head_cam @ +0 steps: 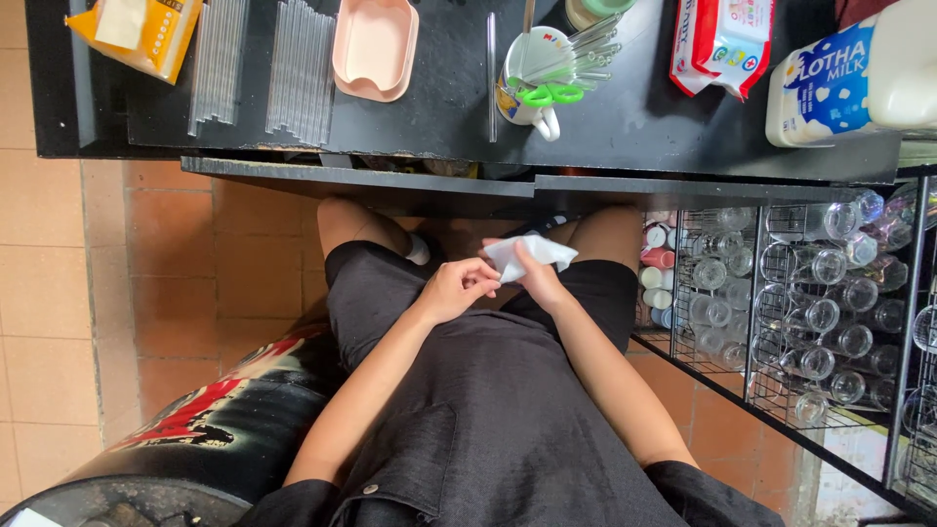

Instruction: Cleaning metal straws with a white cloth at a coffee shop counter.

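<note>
Fingers (pixel 522 262) of my right hand (pixel 542 283) pinch a white tissue (pixel 532 254) over my lap; my left hand (pixel 454 290) touches its lower edge, below the black surface (pixel 439 107) edge, open floor (pixel 146 273) leftward.

A seated person's hands meet over the lap: the left hand (pixel 454 290) beside the right hand (pixel 542 283), which holds a tissue (pixel 532 254). Ahead lies a counter (pixel 439 107), bearing straws (pixel 264 63) at left, a tray (pixel 376 44) beside them, a mug (pixel 535 83) centrally, and a milk jug (pixel 859 73) at right. A glass rack (pixel 810 312) stands to the right of the knees.
</note>
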